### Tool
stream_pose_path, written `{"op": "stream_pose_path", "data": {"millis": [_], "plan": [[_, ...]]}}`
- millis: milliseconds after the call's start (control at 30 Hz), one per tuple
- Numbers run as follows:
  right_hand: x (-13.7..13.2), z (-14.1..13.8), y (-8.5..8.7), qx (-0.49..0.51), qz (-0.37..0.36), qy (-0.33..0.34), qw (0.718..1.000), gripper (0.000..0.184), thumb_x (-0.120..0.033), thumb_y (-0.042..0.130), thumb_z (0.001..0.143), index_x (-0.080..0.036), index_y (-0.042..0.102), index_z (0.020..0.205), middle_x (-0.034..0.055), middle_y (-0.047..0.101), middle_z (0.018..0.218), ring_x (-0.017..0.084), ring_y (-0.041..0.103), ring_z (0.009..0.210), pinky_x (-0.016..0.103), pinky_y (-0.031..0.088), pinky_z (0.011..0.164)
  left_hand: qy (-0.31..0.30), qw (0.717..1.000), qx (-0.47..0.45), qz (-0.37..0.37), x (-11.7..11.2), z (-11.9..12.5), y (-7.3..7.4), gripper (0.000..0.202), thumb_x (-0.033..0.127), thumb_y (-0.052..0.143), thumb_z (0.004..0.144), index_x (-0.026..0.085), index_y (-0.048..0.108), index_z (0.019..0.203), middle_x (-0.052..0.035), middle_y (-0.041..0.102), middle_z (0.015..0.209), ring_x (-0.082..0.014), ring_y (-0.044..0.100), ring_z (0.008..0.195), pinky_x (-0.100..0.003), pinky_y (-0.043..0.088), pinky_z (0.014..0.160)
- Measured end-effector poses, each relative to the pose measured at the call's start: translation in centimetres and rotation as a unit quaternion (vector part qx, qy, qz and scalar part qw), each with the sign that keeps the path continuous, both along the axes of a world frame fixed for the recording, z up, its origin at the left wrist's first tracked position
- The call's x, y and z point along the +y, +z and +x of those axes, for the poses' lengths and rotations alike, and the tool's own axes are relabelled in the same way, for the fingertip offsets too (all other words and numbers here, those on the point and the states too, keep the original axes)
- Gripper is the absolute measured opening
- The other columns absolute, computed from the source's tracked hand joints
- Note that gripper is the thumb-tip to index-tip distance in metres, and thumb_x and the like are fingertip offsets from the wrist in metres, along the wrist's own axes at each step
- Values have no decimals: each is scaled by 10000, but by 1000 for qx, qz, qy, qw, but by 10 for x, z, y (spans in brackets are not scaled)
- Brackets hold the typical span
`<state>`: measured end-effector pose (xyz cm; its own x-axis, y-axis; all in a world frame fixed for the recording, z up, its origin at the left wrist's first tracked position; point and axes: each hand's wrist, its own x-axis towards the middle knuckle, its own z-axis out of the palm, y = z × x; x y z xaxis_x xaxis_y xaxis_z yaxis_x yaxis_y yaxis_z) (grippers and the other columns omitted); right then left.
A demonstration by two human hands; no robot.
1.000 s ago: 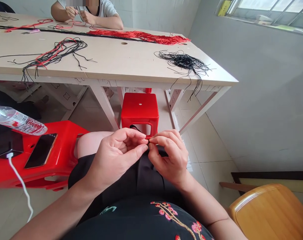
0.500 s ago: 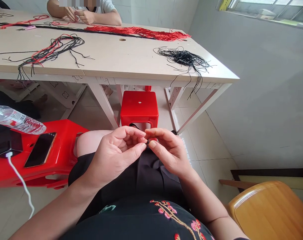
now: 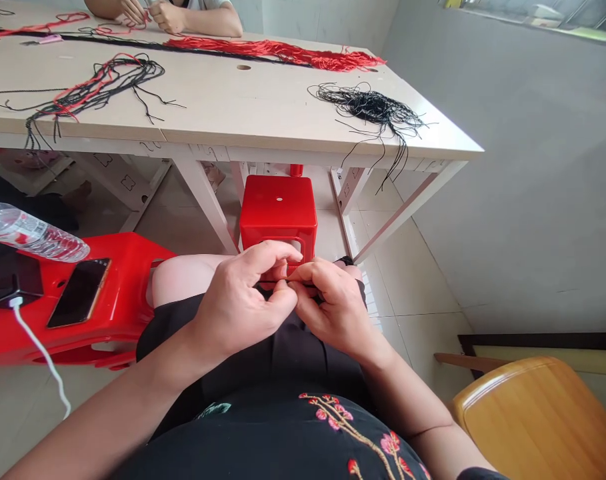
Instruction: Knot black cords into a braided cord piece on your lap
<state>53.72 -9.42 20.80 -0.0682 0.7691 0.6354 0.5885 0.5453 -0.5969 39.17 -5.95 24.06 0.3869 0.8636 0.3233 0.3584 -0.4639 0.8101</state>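
Above my lap, my left hand and my right hand meet at the fingertips. A thin black cord runs between them, mostly hidden by the fingers. My left hand pinches it between curled fingers and thumb. On the right, thumb and forefinger close on the same cord, right beside the left thumb. Whether it carries a knot cannot be made out.
On the table lie a black cord bundle, mixed black and red cords and red cords. A co-worker's hands hold red cord. Red stools, a bottle, a phone and a wooden chair surround me.
My fingers have curled in more tightly, and a stretch of black cord now shows between them. The red bit at my right fingers is no longer visible. The view has tipped slightly downward.
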Motion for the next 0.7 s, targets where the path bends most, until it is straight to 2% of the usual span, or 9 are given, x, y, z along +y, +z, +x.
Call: {"op": "stream_pose_path", "data": {"millis": [67,200,333,433,500,567,700], "plan": [[1,-2,-3,-5,22,-12,1000,102,-122,538,812,-186,533,733,-47,557,599,56,452,502,196,407,556,-10,1000,14,14,0,3,0,327,42,571,636,241,596,894,55,555,646,-89,542,568,-197,495,573],[-2,-4,-6,42,29,-12,999,121,-98,541,786,-187,531,705,-62,508,536,51,425,478,187,382,515,-35,999,-7,-7,1,5,-2,327,42,561,625,239,555,886,60,502,631,-85,517,566,-186,479,544],[-6,-2,-6,160,-76,-10,984,99,-152,552,790,-189,548,698,-54,500,542,60,416,486,191,365,477,-73,991,-42,-109,4,-1,-1,233,87,576,658,213,562,853,46,539,643,-83,537,569,-185,473,536],[-6,1,-5,272,-184,23,944,109,-244,561,810,-188,543,718,-60,468,538,53,377,458,185,328,428,-90,977,-66,-181,8,-8,1,205,115,593,680,200,602,867,15,604,711,-99,585,648,-209,508,618],[-5,2,-5,320,-234,46,917,133,-282,566,808,-185,537,722,-57,475,543,51,379,450,183,320,417,-76,974,-84,-198,10,-12,1,214,118,606,682,201,615,879,12,611,726,-99,584,664,-208,509,631],[-4,2,-3,334,-253,51,907,136,-286,574,791,-182,538,710,-50,491,544,54,395,458,187,331,428,-64,972,-95,-207,12,-14,2,212,119,615,686,202,618,880,12,610,732,-96,579,671,-200,504,628],[-3,0,-1,330,-247,41,910,110,-257,595,749,-177,553,685,-40,514,559,59,418,489,189,356,454,-53,972,-94,-210,13,-16,5,191,122,628,691,199,620,866,9,616,739,-98,586,680,-205,509,654]]}}
